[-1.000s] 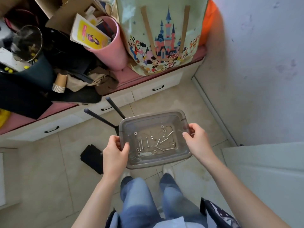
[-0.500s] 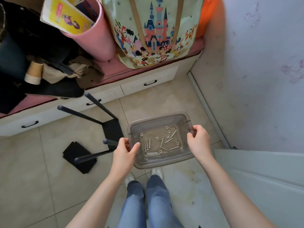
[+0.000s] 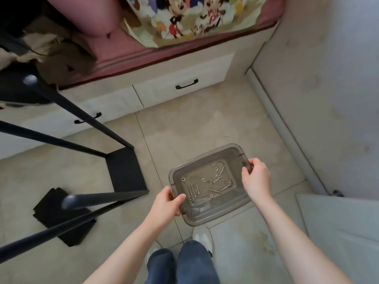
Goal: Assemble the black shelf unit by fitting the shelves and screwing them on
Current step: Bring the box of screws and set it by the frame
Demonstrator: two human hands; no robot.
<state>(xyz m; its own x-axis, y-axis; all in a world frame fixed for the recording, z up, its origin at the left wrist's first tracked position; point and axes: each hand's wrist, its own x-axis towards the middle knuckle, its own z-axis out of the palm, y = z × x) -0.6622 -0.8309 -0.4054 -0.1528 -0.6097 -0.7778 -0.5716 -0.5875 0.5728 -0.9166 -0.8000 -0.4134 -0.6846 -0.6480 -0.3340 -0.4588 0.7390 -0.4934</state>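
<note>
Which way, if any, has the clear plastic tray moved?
Yes: the clear plastic tray shifted rightward, away from the black square base plate.

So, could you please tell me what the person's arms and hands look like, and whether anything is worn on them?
Both are bare. The left hand and right hand wear no gloves, and no watch, bracelet or ring shows. The left forearm and right forearm have no sleeves as far as the frame reaches.
</note>
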